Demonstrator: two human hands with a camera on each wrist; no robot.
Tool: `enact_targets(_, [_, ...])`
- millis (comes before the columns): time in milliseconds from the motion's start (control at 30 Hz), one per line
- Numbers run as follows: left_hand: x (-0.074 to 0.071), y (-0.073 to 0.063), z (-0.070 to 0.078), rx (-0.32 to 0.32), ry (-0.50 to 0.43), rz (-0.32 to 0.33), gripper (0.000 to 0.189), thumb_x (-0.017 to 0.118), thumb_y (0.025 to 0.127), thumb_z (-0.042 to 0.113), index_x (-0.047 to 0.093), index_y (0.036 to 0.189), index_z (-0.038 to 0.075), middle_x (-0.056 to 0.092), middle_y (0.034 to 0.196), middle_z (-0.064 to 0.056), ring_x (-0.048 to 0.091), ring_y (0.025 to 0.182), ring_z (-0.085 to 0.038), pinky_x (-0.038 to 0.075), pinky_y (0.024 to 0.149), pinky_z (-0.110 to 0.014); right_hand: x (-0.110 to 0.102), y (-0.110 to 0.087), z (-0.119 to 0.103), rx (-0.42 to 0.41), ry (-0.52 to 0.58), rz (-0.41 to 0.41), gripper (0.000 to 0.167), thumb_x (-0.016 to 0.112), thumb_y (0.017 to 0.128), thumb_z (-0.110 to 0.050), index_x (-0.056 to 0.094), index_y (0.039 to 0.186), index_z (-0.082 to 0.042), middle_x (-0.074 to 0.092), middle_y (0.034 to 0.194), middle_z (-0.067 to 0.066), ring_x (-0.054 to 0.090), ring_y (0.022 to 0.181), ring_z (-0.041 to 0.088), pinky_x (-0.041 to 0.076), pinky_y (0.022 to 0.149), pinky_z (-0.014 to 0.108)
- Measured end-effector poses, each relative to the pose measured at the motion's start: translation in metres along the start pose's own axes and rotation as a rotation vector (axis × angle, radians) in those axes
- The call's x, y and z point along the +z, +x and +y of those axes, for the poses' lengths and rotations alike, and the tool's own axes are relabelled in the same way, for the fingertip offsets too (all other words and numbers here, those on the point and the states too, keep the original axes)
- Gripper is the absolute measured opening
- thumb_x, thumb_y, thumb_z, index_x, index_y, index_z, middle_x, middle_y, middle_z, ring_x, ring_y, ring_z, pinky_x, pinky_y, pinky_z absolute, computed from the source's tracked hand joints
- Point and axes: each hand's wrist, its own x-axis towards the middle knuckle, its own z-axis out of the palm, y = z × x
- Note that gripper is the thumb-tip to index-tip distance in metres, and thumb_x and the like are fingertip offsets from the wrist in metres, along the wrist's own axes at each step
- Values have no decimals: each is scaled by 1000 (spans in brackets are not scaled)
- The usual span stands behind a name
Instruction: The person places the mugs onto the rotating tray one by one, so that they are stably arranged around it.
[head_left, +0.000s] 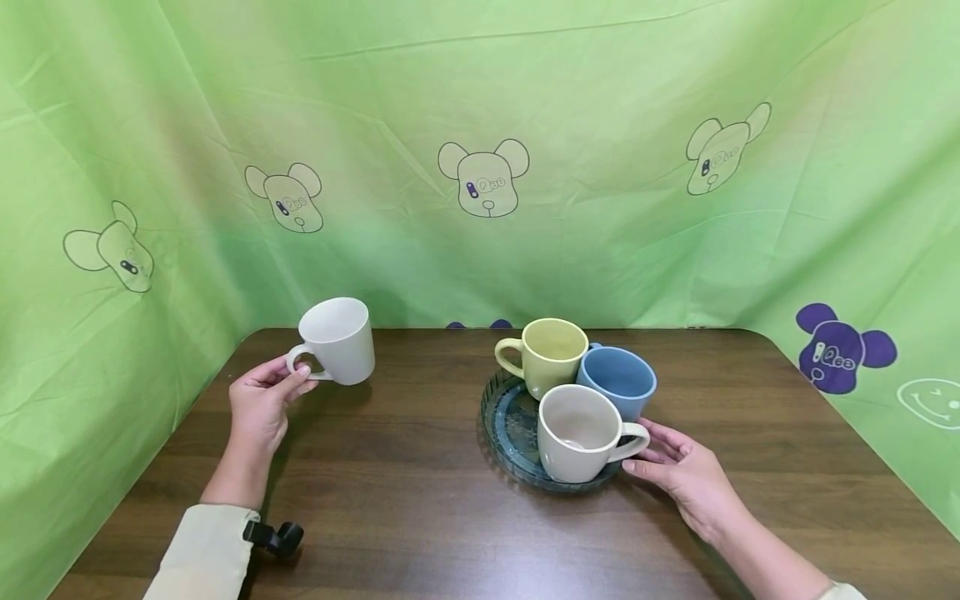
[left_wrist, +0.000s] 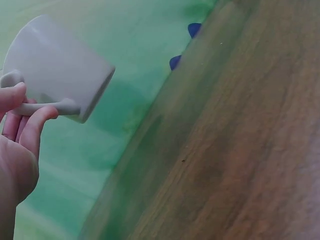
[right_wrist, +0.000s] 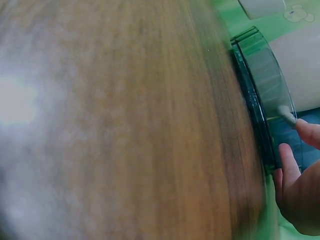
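My left hand (head_left: 258, 408) pinches the handle of a white mug (head_left: 348, 354) and holds it above the table's far left part. The mug is slightly tilted, and its base is off the wood in the left wrist view. A dark glass tray (head_left: 517, 450) carries a yellow mug (head_left: 553, 358), a blue mug (head_left: 622, 383) and an off-white mug (head_left: 573, 433), the last with its handle pointing right. Beside that handle, my right hand (head_left: 686, 475) rests at the tray's right edge with fingers extended; in the right wrist view the fingertips (right_wrist: 286, 152) touch the tray wall.
A brown wooden table (head_left: 420, 517) lies under everything. Green cloth (head_left: 600, 208) printed with bear heads hangs behind and along both sides. A black strap device (head_left: 273, 537) sits on my left sleeve.
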Motion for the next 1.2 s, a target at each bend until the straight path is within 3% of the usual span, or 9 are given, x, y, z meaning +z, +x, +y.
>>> enact_targets(133, [1,-4,-2,-1,15,-6,26,69,74,-25,76,88,-4,69,72,-12,70,66,-19,60,61,-35,0,0,0,-3,-1,1,54,72,78,13,60,114,-25,69,103,-13,65,96,3,56,80,20])
enact_targets(300, [2,-7,-6,-1,32,-18,22,74,71,-21,74,88,-7,68,71,-12,70,68,-19,60,62,-35,0,0,0,-11,-6,2,54,73,78,12,59,117,-21,69,103,-13,66,96,4,56,80,20])
enact_targets(500, [5,-11,-11,-10,67,-62,21,74,73,-20,76,84,-2,69,72,-10,70,69,-19,60,64,-35,0,-1,0,-5,-9,5,54,72,78,13,59,117,-21,69,103,-13,65,96,3,56,80,20])
enact_targets(733, [11,-14,-15,-28,88,-102,24,71,74,-22,76,84,0,68,72,-8,70,68,-17,60,65,-35,0,0,-1,10,-17,9,61,71,79,14,51,133,-4,69,102,-13,65,96,3,56,80,20])
enact_targets(967, [19,-20,-17,-33,91,-128,30,65,76,-26,77,83,1,69,71,-8,70,67,-16,60,64,-34,0,-1,-1,-1,-19,6,57,72,78,13,55,127,-10,69,103,-13,65,96,3,56,80,20])
enact_targets(1200, [27,-25,-21,-33,87,-164,38,59,77,-30,77,82,2,69,71,-7,68,65,-14,60,64,-33,1,-2,-2,-9,-27,2,67,73,78,12,45,138,5,69,103,-14,65,97,3,55,82,20])
